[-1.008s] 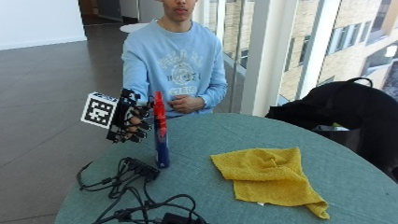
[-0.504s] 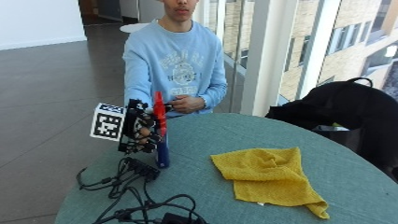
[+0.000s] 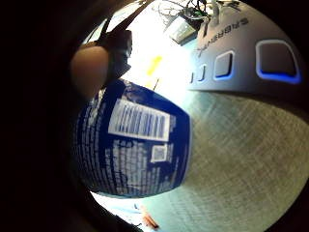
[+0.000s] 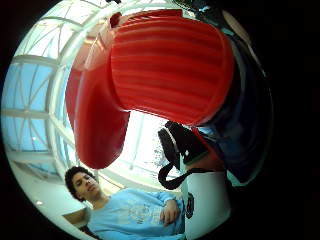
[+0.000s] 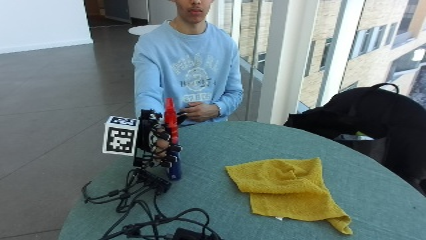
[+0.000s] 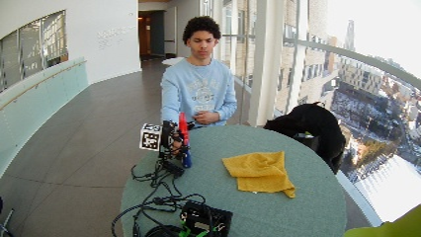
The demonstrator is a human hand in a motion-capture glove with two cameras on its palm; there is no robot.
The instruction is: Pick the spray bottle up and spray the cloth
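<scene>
**Spray bottle in your grasp, cloth lying apart**

Your gloved right hand [image 5: 158, 145] is wrapped around the spray bottle [image 5: 172, 137], fingers curled about its body near the left edge of the round green table [image 5: 373, 195]. The bottle stands upright, its red trigger head above your hand and its blue base showing just below your fingers; whether the base rests on the tabletop or sits just above it, you cannot tell from here. In the wide outside view the same grasp shows, with the bottle [image 6: 185, 140] beside your hand [image 6: 172, 139].

Your thumb-side palm view is filled with the red ribbed head [image 4: 165, 70] of the bottle, close to the palm. Your little-finger-side view shows the blue labelled body [image 3: 135, 140], a bare fingertip [image 3: 89, 70] against it, and the green tabletop [image 3: 241, 159] beyond.

The yellow cloth [image 5: 289, 187] lies crumpled flat on the table, well apart from the bottle and towards the middle. Your bare left hand [image 5: 196, 111] rests at the table's far edge against your body. Black cables [image 5: 143, 210] lie on the table near the bottle.
</scene>
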